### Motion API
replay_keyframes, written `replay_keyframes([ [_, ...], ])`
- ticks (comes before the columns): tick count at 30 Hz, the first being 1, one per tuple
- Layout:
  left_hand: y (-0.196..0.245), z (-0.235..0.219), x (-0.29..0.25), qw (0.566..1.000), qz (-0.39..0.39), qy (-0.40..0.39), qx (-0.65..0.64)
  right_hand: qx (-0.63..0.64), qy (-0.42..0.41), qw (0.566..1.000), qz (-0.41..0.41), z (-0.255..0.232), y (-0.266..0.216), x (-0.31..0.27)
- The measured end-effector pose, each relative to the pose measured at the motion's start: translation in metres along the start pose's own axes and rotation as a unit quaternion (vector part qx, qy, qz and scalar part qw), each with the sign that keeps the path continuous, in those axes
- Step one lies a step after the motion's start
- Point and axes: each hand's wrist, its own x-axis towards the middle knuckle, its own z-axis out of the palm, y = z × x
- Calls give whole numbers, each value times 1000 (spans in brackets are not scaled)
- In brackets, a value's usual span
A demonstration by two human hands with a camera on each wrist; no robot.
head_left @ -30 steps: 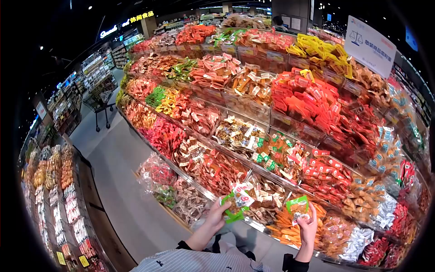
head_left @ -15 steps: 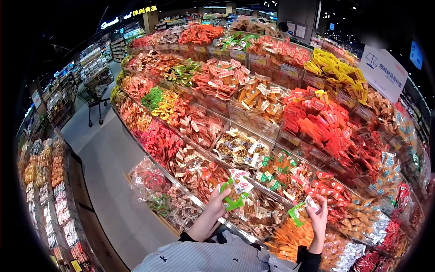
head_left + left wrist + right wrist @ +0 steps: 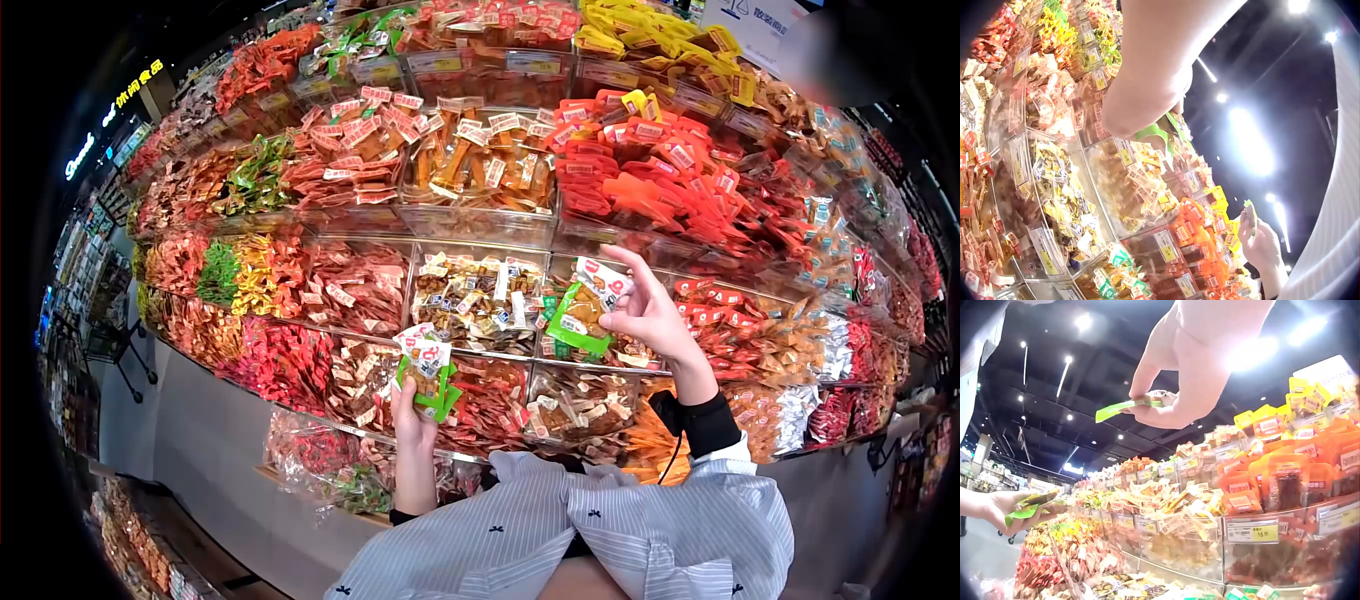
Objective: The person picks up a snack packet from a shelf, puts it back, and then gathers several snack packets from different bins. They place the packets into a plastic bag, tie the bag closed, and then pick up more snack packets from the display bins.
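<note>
In the head view my left hand grips green-and-white snack packets, thumb across their front, above the lower row of bins. My right hand pinches another green-and-white snack packet by its side between thumb and fingers, over the middle row. That packet hangs tilted, its red-printed white part uppermost. The right wrist view shows its green edge sticking out past the fingertips, with the left hand lower at the left. From the left wrist, the held packets are mostly hidden behind the hand.
Tiered clear bins of wrapped snacks curve around in front, with red packets and yellow packets higher up. Orange packets lie low at the right. A shopping cart stands in the aisle at left; plastic bags hang under the front edge.
The head view has swung toward the right and down over the bins. My right hand has risen and moved forward with its packet, while the left still grips its packets.
</note>
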Motion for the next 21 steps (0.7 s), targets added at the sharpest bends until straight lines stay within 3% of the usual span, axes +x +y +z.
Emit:
replay_keyframes([
  [3,4,-8,10,1000,-9,15,-2,34,-11,998,53,10,1,21],
  [5,7,-12,14,1000,-2,10,-15,-17,-12,995,95,16,1,36],
  [6,9,-11,14,1000,-3,12,-25,-19,-16,998,59,16,15,44],
  [9,11,-33,17,999,-30,20,-41,-36,-53,995,75,15,41,65],
  [11,10,-44,16,997,-10,66,-41,-76,-57,985,141,25,45,78],
  [13,16,-55,19,997,9,61,-41,-73,-66,974,203,45,46,95],
  [16,31,-66,16,989,77,105,-75,-76,-146,970,179,52,59,140],
  [19,51,-79,11,980,129,121,-96,-93,-123,971,181,76,31,204],
  [20,55,-83,9,973,151,137,-104,-137,-140,970,145,76,24,233],
  [21,60,-86,5,967,171,153,-113,-93,-123,982,111,83,16,261],
])
